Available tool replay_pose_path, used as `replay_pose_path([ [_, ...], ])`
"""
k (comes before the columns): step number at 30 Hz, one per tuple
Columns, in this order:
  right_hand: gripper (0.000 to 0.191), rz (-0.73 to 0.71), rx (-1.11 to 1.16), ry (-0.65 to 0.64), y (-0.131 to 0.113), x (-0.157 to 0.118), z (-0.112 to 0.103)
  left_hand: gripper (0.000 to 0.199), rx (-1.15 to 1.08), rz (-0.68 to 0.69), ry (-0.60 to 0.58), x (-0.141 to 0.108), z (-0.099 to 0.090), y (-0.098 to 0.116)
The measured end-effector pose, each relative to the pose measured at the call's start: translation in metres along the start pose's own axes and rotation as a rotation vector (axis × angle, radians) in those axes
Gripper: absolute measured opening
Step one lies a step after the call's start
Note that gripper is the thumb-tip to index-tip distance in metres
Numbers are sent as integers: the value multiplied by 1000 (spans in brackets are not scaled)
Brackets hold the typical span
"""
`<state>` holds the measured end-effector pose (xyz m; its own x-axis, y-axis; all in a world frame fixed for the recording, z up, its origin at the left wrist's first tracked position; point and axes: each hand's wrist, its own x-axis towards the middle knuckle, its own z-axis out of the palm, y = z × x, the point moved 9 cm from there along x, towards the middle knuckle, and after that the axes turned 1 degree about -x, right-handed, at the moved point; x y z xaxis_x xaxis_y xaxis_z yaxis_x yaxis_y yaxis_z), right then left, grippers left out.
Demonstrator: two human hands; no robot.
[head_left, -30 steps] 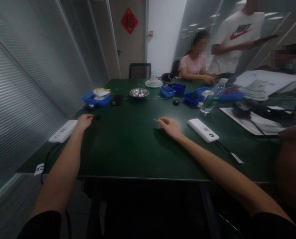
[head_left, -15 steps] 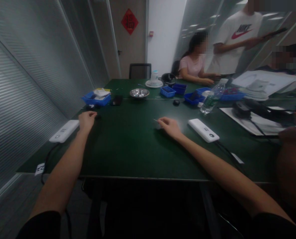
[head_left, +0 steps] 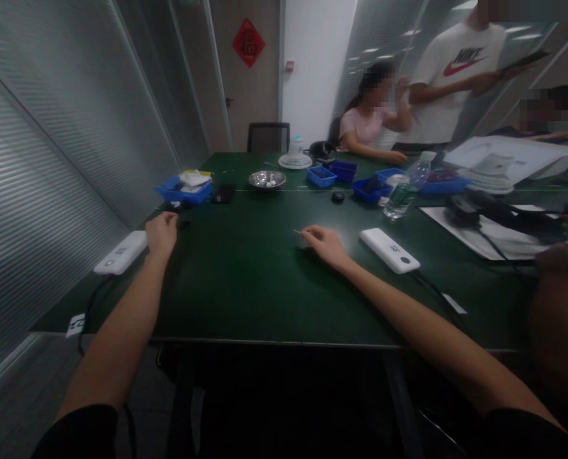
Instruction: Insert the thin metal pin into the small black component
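Observation:
My right hand (head_left: 325, 245) rests over the middle of the green table (head_left: 245, 280), its fingertips pinched on a thin light stick (head_left: 298, 232) that points left. To its right lies a white power bank (head_left: 389, 250) with a black cable. On the left side, my left hand (head_left: 162, 234) is closed, its fingers pressed together; what they hold, if anything, is too small to make out. A small black item (head_left: 184, 224) lies just right of it. Another white power bank (head_left: 122, 252) sits beside my left wrist.
A blue tray with tissues (head_left: 184, 191) stands beyond my left hand, a metal bowl (head_left: 267, 180) at the back middle. Blue bins (head_left: 321, 176), a plastic bottle (head_left: 403, 191) and a white board (head_left: 436, 231) are rightward. People are at the far right.
My left hand has shifted slightly left, away from the small black item. My right hand is nearly still. The seated person in pink has raised one hand toward the head.

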<state>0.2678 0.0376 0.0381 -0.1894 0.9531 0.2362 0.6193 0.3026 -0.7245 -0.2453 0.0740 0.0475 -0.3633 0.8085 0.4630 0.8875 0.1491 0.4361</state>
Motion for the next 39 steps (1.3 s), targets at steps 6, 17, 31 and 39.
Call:
replay_pose_path([
  [6, 33, -11, -6, 16, 0, 0, 0, 32, -110, -71, -12, 4, 10, -7],
  [17, 35, -7, -6, -3, -4, -2, 1, 27, -100, -236, -56, 6, 33, -20],
  [31, 35, -17, -27, -35, -8, -3, 1, 32, -151, -281, -16, 5, 37, -27],
  [39, 33, -67, -82, -24, -8, -1, 4, 30, -146, -227, -73, 4, 41, -16],
])
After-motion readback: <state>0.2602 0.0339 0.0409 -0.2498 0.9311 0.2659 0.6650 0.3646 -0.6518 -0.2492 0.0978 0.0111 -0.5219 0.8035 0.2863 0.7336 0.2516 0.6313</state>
